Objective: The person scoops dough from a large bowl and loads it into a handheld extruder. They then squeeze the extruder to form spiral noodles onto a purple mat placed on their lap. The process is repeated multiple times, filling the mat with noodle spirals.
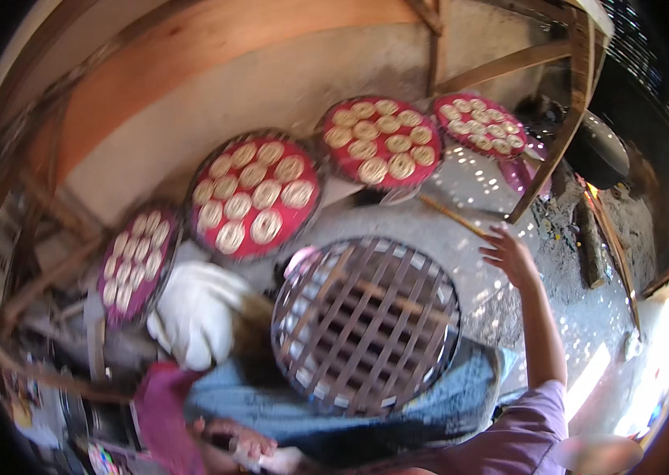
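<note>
Right hand (508,257) (fingers parted) hangs over open floor (473,273) beside lattice tray's rim (458,317)

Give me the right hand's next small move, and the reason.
Probably close the right hand around the near end of the thin stick: the hand is spread open right by that end and seems to hold nothing, though I can't tell whether they already touch.

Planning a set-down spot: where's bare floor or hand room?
Two patches look free: floor between the slatted rack, stick and right hand; and floor between right forearm and firewood. Crowded: by the wall, with red trays; and left of the rack, with a white bundle.
</note>
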